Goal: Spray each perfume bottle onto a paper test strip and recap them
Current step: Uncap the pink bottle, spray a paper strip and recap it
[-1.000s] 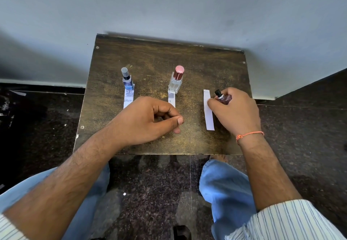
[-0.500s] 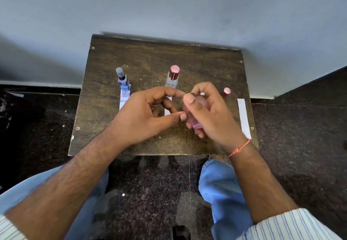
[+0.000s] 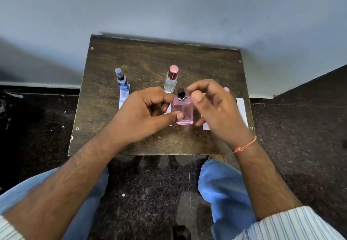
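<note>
My left hand [image 3: 142, 115] grips a pink rectangular perfume bottle [image 3: 184, 112] upright above the table, thumb on its front, fingers on its left side. Its black spray nozzle [image 3: 181, 92] is uncapped. My right hand [image 3: 217, 112] hovers just right of the bottle, blurred, fingers loosely curled, holding nothing I can see. The small pink cap [image 3: 226, 90] lies on the table behind that hand. A white paper strip [image 3: 242, 112] lies to the right, partly under my right hand. A blue bottle with a grey cap [image 3: 122, 81] and a clear bottle with a pink cap [image 3: 171, 78] stand capped on their own strips.
The small dark wooden table [image 3: 150, 55] stands against a pale wall. Dark stone floor surrounds it. My knees in blue jeans [image 3: 225, 192] sit just below the table's front edge.
The pink bottle has passed from my right hand to my left hand and now stands upright. My right hand has let go and drawn slightly to the right.
</note>
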Motion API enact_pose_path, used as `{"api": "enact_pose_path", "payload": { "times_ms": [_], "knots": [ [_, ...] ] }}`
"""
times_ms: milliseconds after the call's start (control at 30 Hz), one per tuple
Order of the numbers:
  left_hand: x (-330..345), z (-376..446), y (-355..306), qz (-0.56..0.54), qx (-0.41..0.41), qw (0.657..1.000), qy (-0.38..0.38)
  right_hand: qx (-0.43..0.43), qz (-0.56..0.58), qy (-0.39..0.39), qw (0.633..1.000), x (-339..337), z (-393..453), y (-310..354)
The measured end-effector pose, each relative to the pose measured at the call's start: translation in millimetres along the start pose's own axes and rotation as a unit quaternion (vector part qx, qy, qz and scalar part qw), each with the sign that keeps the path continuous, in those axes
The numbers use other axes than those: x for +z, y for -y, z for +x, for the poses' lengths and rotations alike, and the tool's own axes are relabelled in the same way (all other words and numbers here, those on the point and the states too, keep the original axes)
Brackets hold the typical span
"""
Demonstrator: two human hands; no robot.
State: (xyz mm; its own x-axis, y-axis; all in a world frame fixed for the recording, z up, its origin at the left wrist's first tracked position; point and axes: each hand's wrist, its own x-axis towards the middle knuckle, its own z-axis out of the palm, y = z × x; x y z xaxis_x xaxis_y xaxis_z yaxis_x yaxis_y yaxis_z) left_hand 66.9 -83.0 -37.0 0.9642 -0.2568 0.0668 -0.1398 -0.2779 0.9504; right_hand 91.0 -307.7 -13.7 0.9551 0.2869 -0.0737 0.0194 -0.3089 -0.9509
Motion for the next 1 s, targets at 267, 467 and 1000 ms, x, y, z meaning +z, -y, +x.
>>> {"api": "enact_pose_path", "payload": {
  "times_ms": [267,467,1000],
  "knots": [
    [1,-4,8,0.02,-0.033,0.999,0.012,0.02,-0.363,-0.215,0.906,-54,13,-45],
    [-6,-7,8,0.036,-0.036,0.998,0.021,0.015,-0.393,-0.185,0.901,-44,13,-40],
    [-16,-10,5,0.101,-0.048,0.994,0.004,0.03,0.054,-0.152,0.986,-35,16,-28]
  ]
}}
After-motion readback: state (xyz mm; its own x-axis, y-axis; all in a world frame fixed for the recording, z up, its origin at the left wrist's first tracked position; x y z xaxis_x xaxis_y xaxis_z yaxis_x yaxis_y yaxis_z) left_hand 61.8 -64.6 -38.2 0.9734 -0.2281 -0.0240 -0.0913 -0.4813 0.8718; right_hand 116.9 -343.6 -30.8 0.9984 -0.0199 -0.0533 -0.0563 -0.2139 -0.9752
